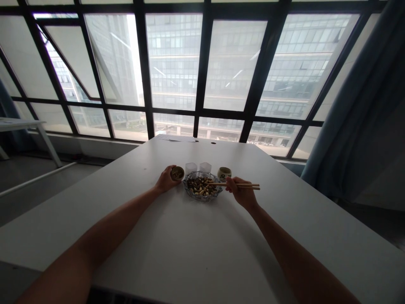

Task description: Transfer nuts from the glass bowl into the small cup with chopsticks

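My left hand (165, 180) is wrapped round a small dark cup (177, 173), tilted so that its opening faces me, just left of a glass bowl (202, 197). Nuts in their shells, which look like pistachios (200, 185), fill the bowl. A pair of wooden chopsticks (248, 185) is gripped in my right hand (242, 193), at the bowl's right side. Their tips reach in over the nuts; whether a nut sits between them is too small to tell. Behind my right fingers stands a pale cup (224, 172) with dark characters, partly hidden.
Two clear plastic cups (191, 167) (205, 168) stand right behind the bowl. White sheets of paper (177, 138) lie at the far edge of the white table (177, 245), near two dark round spots. Windows rise beyond, and a blue curtain (351, 122) hangs at the right.
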Demonstrator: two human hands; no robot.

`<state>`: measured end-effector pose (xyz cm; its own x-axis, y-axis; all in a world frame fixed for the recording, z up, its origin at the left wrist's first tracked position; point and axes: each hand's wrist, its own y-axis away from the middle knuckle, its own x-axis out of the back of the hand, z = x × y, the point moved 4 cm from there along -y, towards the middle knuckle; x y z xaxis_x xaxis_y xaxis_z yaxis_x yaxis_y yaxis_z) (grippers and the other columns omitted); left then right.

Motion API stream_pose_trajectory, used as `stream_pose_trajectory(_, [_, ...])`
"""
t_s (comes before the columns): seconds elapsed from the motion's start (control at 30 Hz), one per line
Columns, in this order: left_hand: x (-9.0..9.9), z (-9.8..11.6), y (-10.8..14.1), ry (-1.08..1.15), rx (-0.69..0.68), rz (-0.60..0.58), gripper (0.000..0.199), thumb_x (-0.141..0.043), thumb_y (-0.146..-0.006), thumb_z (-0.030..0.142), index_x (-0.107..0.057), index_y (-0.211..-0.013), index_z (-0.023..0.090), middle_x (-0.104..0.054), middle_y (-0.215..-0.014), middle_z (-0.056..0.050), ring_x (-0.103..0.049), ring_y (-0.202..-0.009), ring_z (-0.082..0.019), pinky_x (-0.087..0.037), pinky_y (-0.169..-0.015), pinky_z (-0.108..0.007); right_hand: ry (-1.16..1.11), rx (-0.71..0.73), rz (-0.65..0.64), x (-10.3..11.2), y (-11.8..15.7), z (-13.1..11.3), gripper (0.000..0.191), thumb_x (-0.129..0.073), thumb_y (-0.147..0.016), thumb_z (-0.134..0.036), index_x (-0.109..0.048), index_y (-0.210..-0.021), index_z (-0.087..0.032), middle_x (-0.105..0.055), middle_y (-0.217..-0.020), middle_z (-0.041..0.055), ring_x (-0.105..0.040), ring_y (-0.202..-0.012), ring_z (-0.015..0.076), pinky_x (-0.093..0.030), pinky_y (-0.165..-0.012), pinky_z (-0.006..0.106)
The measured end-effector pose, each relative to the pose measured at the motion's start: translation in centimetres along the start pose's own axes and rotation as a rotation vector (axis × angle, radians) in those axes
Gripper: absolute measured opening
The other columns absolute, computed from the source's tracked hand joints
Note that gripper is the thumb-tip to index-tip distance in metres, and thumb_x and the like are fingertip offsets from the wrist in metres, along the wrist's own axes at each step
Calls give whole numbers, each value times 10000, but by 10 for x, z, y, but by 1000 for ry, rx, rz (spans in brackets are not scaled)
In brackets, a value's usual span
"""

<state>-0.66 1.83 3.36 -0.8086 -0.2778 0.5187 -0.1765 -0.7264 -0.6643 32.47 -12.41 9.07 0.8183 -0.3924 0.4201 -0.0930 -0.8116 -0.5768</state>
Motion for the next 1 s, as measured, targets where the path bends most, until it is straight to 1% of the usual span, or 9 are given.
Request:
stream_pose_trajectory(0.13, [0, 2, 0, -3, -13, 3, 721, -833, -624, 317, -533, -1266, 189, -660, -1255, -128, -645, -1160, -304, -532, -997, -460, -43, -26, 20, 3, -1, 2, 575, -541, -878, -728, -653, -652, -212, -708, -595, 71, -655, -538, 203, -509, -523, 309])
stream_pose_trajectory(0.37, [0, 3, 1, -20, 11, -15, 728, -828, -634, 317, -526, -1285, 195, -638, -1298, -134, -630, -1187, -306, -511, -1033, -470, -89, -62, -21, -4, 0, 2, 568, -605, -816, -754, -659, -647, -215, -716, -599, 67, -661, -536, 207, -512, -504, 306])
stream_pose_trajectory(0.57, [-2, 0, 0, -12, 11, -20, 736, -828, -643, 334, -518, -1289, 166, -632, -1301, -157, -617, -1211, -313, -504, -1041, -465, -125, -45, -6, -7, 2, 0, 562, -593, -846, -730, -659, -640, -211, -700, -593, 63, -641, -533, 189, -506, -516, 295])
stream_pose_trajectory(0.67, [-2, -2, 0, -6, 17, -23, 744, -831, -642, 340, -514, -1293, 167, -631, -1305, -158, -615, -1218, -316, -504, -1040, -466, -195, -87, 49, -8, 1, 6, 575, -591, -830, -752, -667, -675, -203, -698, -584, 64, -639, -524, 188, -520, -518, 298])
stream_pose_trajectory(0.8, [-3, -5, 0, -3, 30, -20, 750, -833, -644, 352, -512, -1295, 164, -635, -1295, -160, -629, -1197, -316, -508, -1030, -467, -273, -200, 136, -7, -1, 23, 625, -589, -771, -812, -666, -707, -196, -710, -582, 76, -656, -506, 198, -546, -508, 312])
stream_pose_trajectory(0.9, [-3, -5, 0, -13, 39, -21, 756, -837, -640, 361, -511, -1293, 161, -633, -1295, -162, -627, -1197, -316, -505, -1033, -463, -280, -224, 125, -9, -2, 28, 651, -604, -723, -841, -673, -710, -194, -720, -593, 85, -670, -510, 206, -556, -503, 316])
stream_pose_trajectory(1.0, [-2, -4, 0, -28, 40, -25, 748, -833, -647, 362, -510, -1295, 173, -631, -1304, -158, -620, -1202, -314, -497, -1040, -468, -293, -212, 103, -10, -1, 25, 650, -631, -699, -839, -686, -707, -191, -713, -584, 81, -661, -505, 200, -546, -484, 305])
